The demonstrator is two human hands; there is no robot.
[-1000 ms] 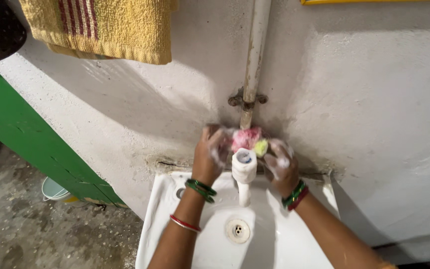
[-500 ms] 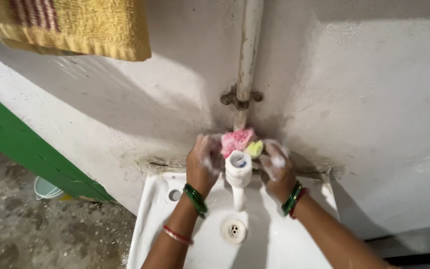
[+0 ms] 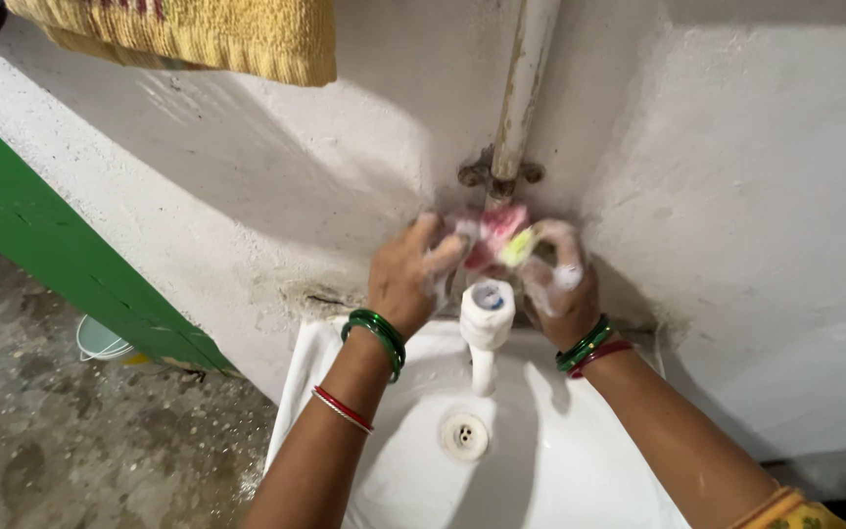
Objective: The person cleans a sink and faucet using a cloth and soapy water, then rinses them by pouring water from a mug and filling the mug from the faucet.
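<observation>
Head view, single frame. One white wash basin point(image 3: 580, 460) fixed to a whitewashed wall point(image 3: 736, 176); contents: one round drain point(image 3: 466, 434) with holes, no standing water visible; its lower edge is cut off by the frame. One white tap point(image 3: 486, 323) stands at the basin's back, spout pointing down over the bowl. One upright pipe point(image 3: 521, 98) runs down the wall to one bracket point(image 3: 497, 174) just above the hands. Left hand point(image 3: 405, 277), lathered, fingers curled onto one pink scrub pad point(image 3: 493, 235) held against the wall behind the tap. Right hand point(image 3: 560, 284), also foamy, grips the same pad from the other side, with one small yellow-green piece point(image 3: 519, 247) showing between the fingers; foam blurs the pad's outline, and whether that piece is part of it or separate cannot be told. Bangles: green at both wrists, one red-and-white band point(image 3: 343, 408) further down the left forearm, one red band point(image 3: 599, 357) at the right wrist; the green ones overlap too closely to count. One yellow towel point(image 3: 198, 34) hangs at top left, upper part cut off. One green board point(image 3: 61, 255) leans along the wall at left. One pale bucket point(image 3: 100, 340) sits partly hidden behind it, contents not visible.
</observation>
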